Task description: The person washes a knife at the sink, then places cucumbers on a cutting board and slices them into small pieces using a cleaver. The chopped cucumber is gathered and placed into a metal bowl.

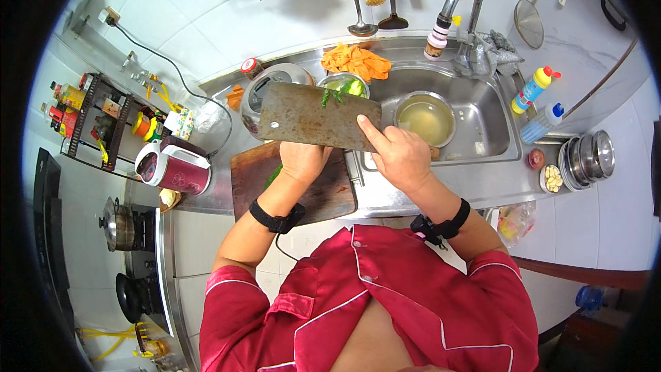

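Note:
A broad cleaver (pixel 315 119) with a stained blade is raised above the counter, its handle in my right hand (pixel 400 152). My right index finger lies along the blade. Chopped green herbs (pixel 334 95) cling to the flat near its far edge. Partly behind the blade is my left hand (pixel 303 161); its fingers are hidden, so I cannot tell what they hold. Below lies a dark wooden cutting board (pixel 320 199), with some green herb (pixel 273 176) showing beside my left wrist. Just past the blade stands a bowl (pixel 330 81) with pale green pieces.
To the right, the steel sink (pixel 480 113) holds a metal bowl (pixel 426 118) of cloudy liquid under the faucet (pixel 467 26). An orange cloth (pixel 356 61) lies behind. A maroon soy milk maker (pixel 175 168) and a lidded steel pot (pixel 248 108) stand left. Stacked bowls (pixel 586 160) are far right.

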`<state>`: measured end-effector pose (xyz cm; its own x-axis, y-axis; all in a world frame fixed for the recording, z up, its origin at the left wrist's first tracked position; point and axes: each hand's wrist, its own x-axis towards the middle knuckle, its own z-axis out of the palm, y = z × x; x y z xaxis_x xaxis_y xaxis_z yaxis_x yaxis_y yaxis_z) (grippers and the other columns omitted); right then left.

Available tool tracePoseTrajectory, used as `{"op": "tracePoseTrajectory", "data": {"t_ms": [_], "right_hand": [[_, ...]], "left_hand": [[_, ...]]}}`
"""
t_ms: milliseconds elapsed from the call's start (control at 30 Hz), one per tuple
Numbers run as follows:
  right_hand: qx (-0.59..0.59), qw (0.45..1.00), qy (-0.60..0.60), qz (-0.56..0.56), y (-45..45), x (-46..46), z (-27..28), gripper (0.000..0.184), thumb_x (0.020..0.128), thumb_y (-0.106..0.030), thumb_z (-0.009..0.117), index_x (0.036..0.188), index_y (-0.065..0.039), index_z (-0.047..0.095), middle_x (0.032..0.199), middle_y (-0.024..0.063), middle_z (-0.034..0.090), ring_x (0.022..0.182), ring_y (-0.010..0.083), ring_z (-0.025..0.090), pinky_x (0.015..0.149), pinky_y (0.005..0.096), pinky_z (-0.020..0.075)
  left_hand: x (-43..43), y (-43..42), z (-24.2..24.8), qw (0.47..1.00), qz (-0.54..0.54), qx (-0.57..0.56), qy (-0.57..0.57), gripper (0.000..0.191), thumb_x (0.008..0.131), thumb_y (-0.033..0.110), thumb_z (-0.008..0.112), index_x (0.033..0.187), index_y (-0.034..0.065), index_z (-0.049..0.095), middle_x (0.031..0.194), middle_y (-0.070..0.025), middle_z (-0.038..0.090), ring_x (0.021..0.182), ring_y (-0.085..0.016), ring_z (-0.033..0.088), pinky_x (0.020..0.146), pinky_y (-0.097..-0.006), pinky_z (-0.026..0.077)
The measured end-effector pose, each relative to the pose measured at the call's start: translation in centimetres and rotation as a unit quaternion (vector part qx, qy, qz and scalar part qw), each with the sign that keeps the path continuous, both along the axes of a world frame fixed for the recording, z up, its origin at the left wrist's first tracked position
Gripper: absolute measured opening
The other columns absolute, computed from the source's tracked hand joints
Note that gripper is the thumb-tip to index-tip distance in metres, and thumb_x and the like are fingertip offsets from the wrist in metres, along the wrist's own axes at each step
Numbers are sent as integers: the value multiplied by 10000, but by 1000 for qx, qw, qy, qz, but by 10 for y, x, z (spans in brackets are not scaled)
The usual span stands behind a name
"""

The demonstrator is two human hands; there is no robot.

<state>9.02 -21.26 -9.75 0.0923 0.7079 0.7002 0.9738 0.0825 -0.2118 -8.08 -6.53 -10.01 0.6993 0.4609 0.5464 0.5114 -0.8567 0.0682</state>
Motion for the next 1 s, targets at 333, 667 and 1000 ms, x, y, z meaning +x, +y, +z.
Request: {"op": "tracePoseTrajectory", "data": {"t_ms": [333,667,1000], "right_hand": [[43,999,-20,8,-4,7,0,752,591,-79,722,1326,-195,613,656,30,382,564,219,490,530,372,427],[26,996,-47,-73,-3,18,-8,687,656,-134,721,1327,-220,606,673,25,413,576,209,518,542,365,452],[19,998,-27,-56,-7,17,2,657,678,-135,707,1321,-229,609,676,28,433,583,218,536,547,372,458]], "left_hand": [[6,-10,9,998,-22,-17,-53,262,739,143,726,977,37,700,965,-162,682,897,-376,635,773,-461,501],[15,-19,13,988,49,-148,-23,249,774,218,721,938,35,683,916,-177,676,790,-392,653,658,-450,528],[23,-12,13,994,6,-93,-49,255,775,227,731,933,32,682,753,-184,660,698,-390,651,621,-458,523]]}}
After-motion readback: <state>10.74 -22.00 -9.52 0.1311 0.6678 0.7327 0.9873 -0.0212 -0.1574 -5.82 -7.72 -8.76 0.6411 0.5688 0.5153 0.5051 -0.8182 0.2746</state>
